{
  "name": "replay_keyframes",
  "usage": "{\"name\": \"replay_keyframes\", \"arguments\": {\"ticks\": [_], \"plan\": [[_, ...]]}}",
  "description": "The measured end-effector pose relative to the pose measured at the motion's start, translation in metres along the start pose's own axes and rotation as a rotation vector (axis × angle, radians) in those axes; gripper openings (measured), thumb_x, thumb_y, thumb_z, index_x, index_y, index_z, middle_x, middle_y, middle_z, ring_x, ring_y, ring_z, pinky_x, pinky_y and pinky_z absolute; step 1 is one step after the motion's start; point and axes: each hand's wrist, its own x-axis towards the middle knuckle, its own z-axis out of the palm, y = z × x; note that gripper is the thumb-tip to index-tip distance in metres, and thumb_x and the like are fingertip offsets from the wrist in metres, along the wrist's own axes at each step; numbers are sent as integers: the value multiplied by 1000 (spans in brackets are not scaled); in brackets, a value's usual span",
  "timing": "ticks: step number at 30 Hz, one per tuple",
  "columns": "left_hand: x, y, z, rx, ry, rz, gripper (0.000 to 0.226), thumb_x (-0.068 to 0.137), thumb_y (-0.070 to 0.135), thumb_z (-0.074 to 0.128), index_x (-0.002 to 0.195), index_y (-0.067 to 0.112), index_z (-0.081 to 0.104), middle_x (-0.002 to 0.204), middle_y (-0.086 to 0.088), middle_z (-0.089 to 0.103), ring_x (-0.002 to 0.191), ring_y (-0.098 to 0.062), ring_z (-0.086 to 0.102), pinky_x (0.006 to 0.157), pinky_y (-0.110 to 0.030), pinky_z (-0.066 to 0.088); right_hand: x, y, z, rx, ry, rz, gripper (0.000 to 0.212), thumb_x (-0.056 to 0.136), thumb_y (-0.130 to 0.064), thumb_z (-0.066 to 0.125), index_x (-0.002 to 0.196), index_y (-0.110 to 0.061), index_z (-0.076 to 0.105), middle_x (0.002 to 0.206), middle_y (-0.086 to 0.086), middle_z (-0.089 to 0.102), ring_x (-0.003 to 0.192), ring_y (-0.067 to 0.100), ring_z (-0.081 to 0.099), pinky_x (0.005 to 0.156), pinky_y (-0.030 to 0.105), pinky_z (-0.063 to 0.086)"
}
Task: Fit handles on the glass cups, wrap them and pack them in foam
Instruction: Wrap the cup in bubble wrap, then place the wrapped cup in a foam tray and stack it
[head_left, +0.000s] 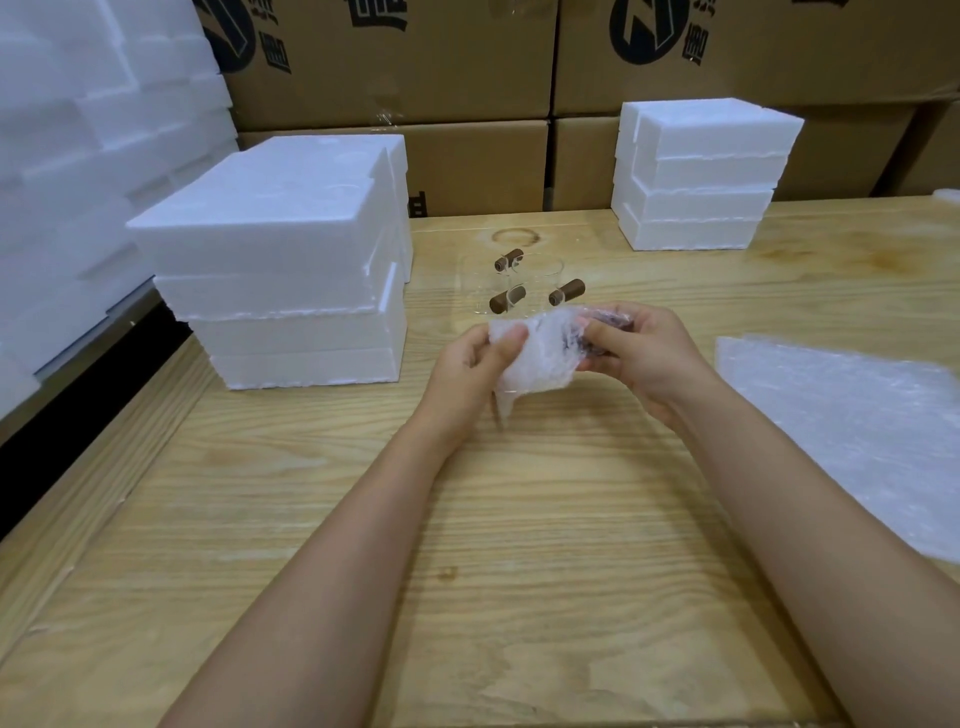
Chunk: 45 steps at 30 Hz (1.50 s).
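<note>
Both hands hold a glass cup wrapped in bubble wrap (540, 353) above the middle of the wooden table (467, 519). My left hand (475, 364) pinches the wrap's left edge between thumb and fingers. My right hand (639, 348) grips the right end, where a dark brown handle shows through the wrap. Just behind the hands stand three clear glass cups with brown wooden handles (508, 260), (506, 300), (566, 292). A flat sheet of bubble wrap (852, 415) lies on the table at the right.
A stack of white foam trays (280, 270) stands at the left, a smaller foam stack (701, 176) at the back right. More foam (78, 156) is piled at the far left. Cardboard boxes (467, 67) wall the back.
</note>
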Motion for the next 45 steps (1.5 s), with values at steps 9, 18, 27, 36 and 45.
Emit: {"name": "replay_keyframes", "arguments": {"ticks": [9, 18, 27, 36, 45], "plan": [[1, -2, -23, 154, -79, -2, 57, 75, 13, 81, 126, 11, 56, 112, -1, 70, 104, -15, 67, 87, -27, 55, -1, 24, 11, 69, -4, -62, 13, 86, 4, 62, 79, -7, 61, 80, 9, 65, 68, 17, 65, 64, 26, 58], [-7, 7, -17, 458, -131, 105, 89, 67, 39, 80, 142, 20, 38, 143, 2, 44, 131, -14, 44, 106, -31, 41, -4, 30, 8, -150, 36, -210, 10, 81, -5, 63, 83, -14, 66, 85, 3, 66, 80, 10, 62, 76, 24, 50], [43, 54, 57, 406, 229, 543, 59, 93, 42, 49, 141, 10, 38, 148, -6, 39, 136, -15, 37, 110, -37, 36, 43, -17, -31, -60, 789, -492, 18, 85, -22, 42, 100, -28, 51, 109, -6, 53, 107, 10, 51, 92, 18, 39], [176, 46, 122, 296, -109, -102, 62, 100, 39, 42, 152, 24, 13, 145, -7, 43, 119, -24, 49, 79, -27, 35, 173, -44, -160, -179, 831, -26, 36, 90, -25, 43, 126, -21, 43, 109, -4, 47, 92, 16, 45, 70, 26, 38], [265, 36, 143, 221, -207, -202, 90, 89, 3, 48, 152, 35, -7, 158, 6, 21, 71, -1, 41, 59, -19, 38, 244, -57, -211, -182, 658, 42, 49, 76, -22, 48, 123, -31, 50, 117, -2, 45, 115, 18, 42, 89, 36, 28]]}}
